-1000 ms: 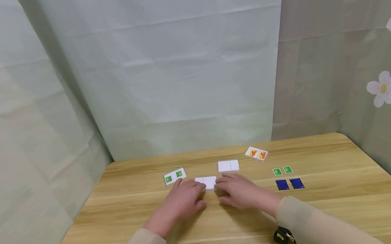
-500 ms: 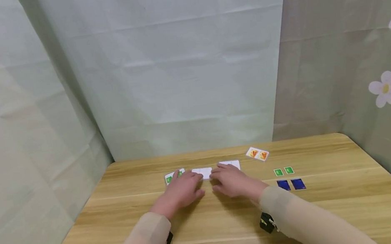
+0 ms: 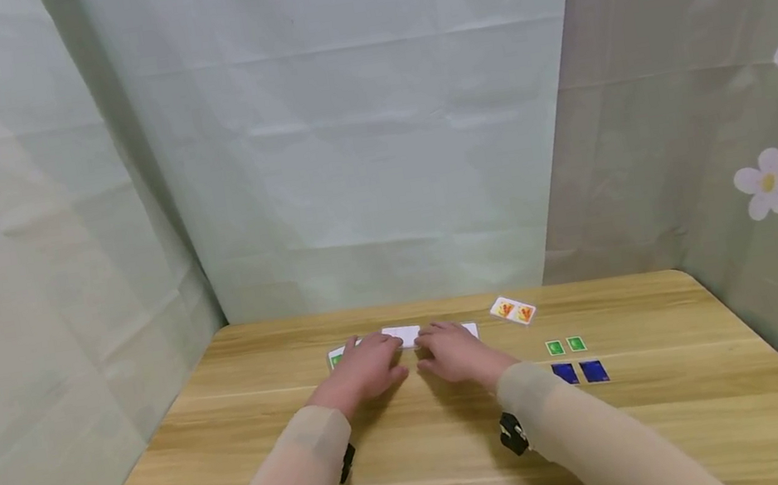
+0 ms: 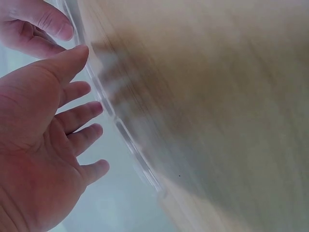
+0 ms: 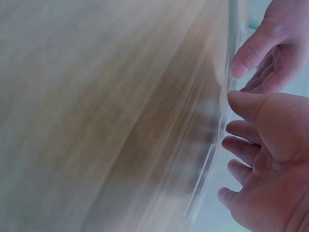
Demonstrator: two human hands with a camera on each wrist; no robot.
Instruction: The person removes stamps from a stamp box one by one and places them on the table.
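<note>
A flat white tile (image 3: pixel 401 334) with a transparent edge lies toward the back of the table. At its left end are the fingertips of my left hand (image 3: pixel 365 366), and at its right end those of my right hand (image 3: pixel 457 353). Both hands have loosely extended fingers. Partly under the left hand's outline sits a white tile with green squares (image 3: pixel 336 357). Another white tile (image 3: pixel 472 329) peeks out behind the right hand. In the wrist views, clear tile edges (image 4: pixel 137 154) run beside the fingertips; contact is hard to confirm.
To the back right lies a tilted tile with two orange pictures (image 3: pixel 512 310). Nearer, two small green cards (image 3: pixel 554 348) and two dark blue cards (image 3: pixel 594 371) lie on the wooden table (image 3: pixel 431 471). Pale cloth (image 3: pixel 361 154) hangs around the table.
Both hands have moved away from the body, and the middle white tile has slid with them toward the back, into line between the two neighbouring tiles.
</note>
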